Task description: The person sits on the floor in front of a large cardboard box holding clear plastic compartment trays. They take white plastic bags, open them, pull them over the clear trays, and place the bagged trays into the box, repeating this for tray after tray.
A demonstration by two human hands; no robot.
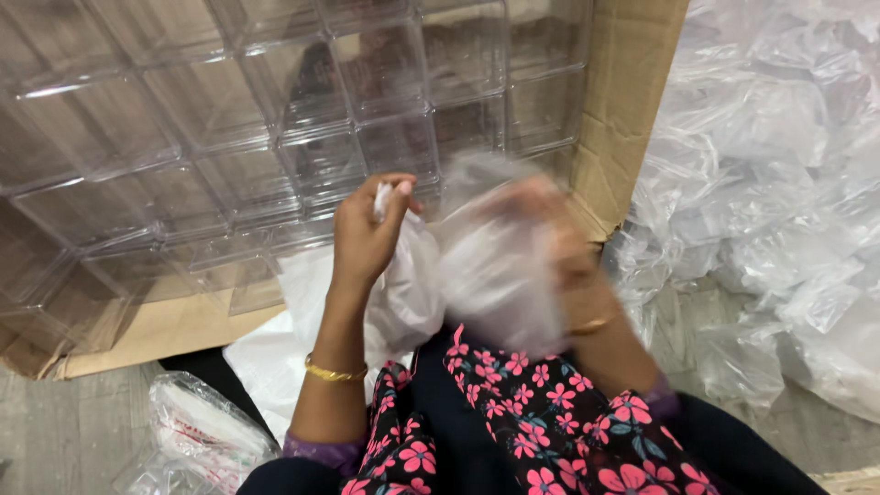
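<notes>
Left hand [365, 234] pinches the edge of a thin plastic bag [477, 275], right hand [550, 229] blurred, grip indiscernible; bag judged light, limp, slippery, best held at its rim.

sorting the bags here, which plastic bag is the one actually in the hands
The clear plastic bag held up between the left hand and the blurred right hand. The crumpled bags on the right and the bag at lower left lie untouched.
</notes>
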